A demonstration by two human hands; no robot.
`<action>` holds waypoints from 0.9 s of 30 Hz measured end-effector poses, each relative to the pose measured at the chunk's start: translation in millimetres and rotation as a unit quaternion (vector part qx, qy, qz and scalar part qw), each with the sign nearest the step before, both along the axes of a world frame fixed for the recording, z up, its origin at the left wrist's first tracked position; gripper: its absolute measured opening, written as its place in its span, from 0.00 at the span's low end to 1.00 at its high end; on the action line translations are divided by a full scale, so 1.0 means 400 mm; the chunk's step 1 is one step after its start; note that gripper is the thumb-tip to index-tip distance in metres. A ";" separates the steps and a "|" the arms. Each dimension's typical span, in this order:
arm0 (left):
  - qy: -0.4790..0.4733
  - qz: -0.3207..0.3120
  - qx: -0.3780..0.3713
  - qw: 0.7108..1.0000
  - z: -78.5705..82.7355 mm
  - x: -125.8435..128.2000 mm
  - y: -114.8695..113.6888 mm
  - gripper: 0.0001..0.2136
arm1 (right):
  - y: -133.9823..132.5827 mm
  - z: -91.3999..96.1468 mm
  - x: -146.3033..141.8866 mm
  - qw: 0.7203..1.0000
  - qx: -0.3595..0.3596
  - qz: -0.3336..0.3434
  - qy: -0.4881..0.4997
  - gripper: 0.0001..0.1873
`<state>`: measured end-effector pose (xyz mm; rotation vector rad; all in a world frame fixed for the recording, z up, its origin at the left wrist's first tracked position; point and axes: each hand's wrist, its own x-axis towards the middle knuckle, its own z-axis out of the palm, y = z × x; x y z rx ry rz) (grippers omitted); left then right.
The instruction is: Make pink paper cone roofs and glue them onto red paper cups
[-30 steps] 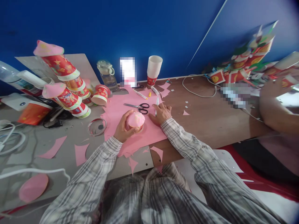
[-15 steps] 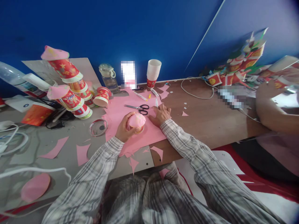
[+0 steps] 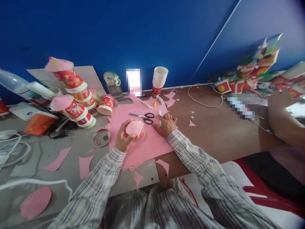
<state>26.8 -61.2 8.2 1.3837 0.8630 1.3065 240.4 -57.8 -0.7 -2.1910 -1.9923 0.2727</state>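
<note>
My left hand (image 3: 122, 137) is wrapped round a red paper cup with a pink paper cover (image 3: 135, 128), holding it tilted on a large pink paper sheet (image 3: 145, 143). My right hand (image 3: 166, 124) lies just to the right of the cup on the same sheet, fingers bent, with a white marker (image 3: 160, 114) at its fingertips. Whether it grips the marker is unclear. Black-handled scissors (image 3: 143, 116) lie just beyond the cup.
Stacked red cups with pink covers (image 3: 71, 95) lie at the left, near a tape ring (image 3: 102, 137). A white cup stack (image 3: 159, 79) and a water bottle (image 3: 113, 84) stand by the blue wall. Pink scraps litter the table. Another person's arm (image 3: 283, 124) rests at the right.
My left hand has turned the covered cup a little, so its pink top faces more upward. My right hand stays beside it. The camera view has shifted slightly.
</note>
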 end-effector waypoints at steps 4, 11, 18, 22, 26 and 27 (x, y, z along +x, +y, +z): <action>-0.007 0.004 -0.005 1.000 0.003 -0.001 -0.001 0.32 | 0.002 -0.012 0.008 1.000 0.013 0.011 0.002 0.32; -0.170 0.037 -0.063 0.983 0.010 -0.025 0.030 0.30 | 0.016 -0.078 0.029 0.989 0.132 0.001 0.059 0.37; -0.333 0.022 -0.232 0.914 0.067 -0.062 0.100 0.28 | 0.098 -0.060 0.087 0.979 0.156 -0.070 0.110 0.29; -0.394 0.004 -0.249 0.885 0.051 -0.070 0.119 0.26 | 0.184 -0.030 0.128 0.981 0.138 -0.071 0.113 0.26; -0.423 -0.018 -0.270 0.865 0.015 -0.083 0.126 0.24 | 0.266 -0.018 0.138 0.986 0.114 -0.050 0.113 0.21; -0.425 -0.025 -0.274 0.863 0.009 -0.085 0.126 0.24 | 0.284 -0.020 0.136 0.986 0.109 -0.047 0.114 0.20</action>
